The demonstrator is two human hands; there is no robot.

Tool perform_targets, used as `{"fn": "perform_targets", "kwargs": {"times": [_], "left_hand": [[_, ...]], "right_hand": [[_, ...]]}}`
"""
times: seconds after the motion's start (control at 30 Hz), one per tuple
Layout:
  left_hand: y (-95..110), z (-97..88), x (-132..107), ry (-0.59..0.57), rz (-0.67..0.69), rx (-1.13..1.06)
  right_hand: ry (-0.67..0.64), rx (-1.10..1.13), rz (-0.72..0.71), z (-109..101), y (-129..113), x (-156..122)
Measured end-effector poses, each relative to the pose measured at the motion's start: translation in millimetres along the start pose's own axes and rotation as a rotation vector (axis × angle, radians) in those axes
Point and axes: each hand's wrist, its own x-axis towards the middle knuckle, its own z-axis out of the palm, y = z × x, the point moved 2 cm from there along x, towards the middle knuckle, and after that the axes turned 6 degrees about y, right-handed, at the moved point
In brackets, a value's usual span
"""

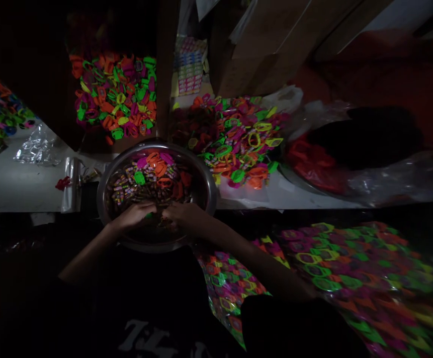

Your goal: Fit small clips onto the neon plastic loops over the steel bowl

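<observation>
A round metal bowl (212,191) rests at my lap against the table edge. In it lie many small wrapped candies (123,189), several orange toy watches (160,169) and a green toy watch (139,178). My left hand (139,214) is inside the near part of the bowl, its fingers pinched around a small bright green piece that looks like a toy watch. Close to its right, my right hand (181,215) is closed with fingertips down among the candies. What it holds is hidden by the fingers and the dim light.
Behind the bowl, a cardboard box (117,99) holds many bright toy watches. A loose pile of toy watches (242,139) lies on the white table (253,198). To the right sits a basin with red plastic (313,164). Bagged toy watches (354,258) lie low at right.
</observation>
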Motion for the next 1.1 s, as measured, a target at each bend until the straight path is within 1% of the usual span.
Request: {"fn": "perform_targets", "kwargs": {"times": [0.13, 0.23, 0.3, 0.37, 0.5, 0.57, 0.63, 0.67, 0.73, 0.87, 0.93, 1.0, 1.1], "left_hand": [[-6, 5.0, 0, -0.023, -0.042, 0.025], [-6, 1.9, -1, -0.034, -0.031, 0.115], [-6, -2.2, -2, -0.023, 0.016, 0.2], [-5, -5.8, -4, 0.014, 0.073, 0.291], [-12, -7.7, -9, 0.146, 0.199, 0.408], [-19, -6.1, -11, 0.176, 0.262, 0.395], [-24, -4.5, -11, 0.164, 0.31, 0.357], [-24, -4.3, -9, 0.159, 0.334, 0.333], [-17, -4.7, -5, 0.137, 0.37, 0.277], [8, -2.6, 5, 0.055, 0.345, 0.201], [12, 2.8, 9, 0.053, 0.329, 0.192], [7, 12.0, 10, 0.061, 0.316, 0.198], [-7, 28.3, 12, 0.058, 0.233, 0.198]], "right_hand": [[-0.062, 0.012, 0.057, 1, 2, -1], [-0.046, -0.01, 0.089, -3, -2, -2], [-0.017, -0.039, 0.082, -9, -8, -2], [-0.001, -0.084, 0.079, -15, -13, -2], [0.042, -0.157, 0.09, -20, -21, -4], [0.046, -0.169, 0.074, -18, -24, -8], [0.044, -0.165, 0.068, -16, -26, -14], [0.043, -0.159, 0.07, -16, -26, -17], [0.039, -0.138, 0.069, -17, -26, -23], [0.027, -0.093, 0.053, -17, -22, -32], [0.024, -0.078, 0.063, -15, -18, -34], [0.022, -0.056, 0.073, -12, -13, -36], [-0.018, -0.021, 0.085, -7, -6, -36]]}}
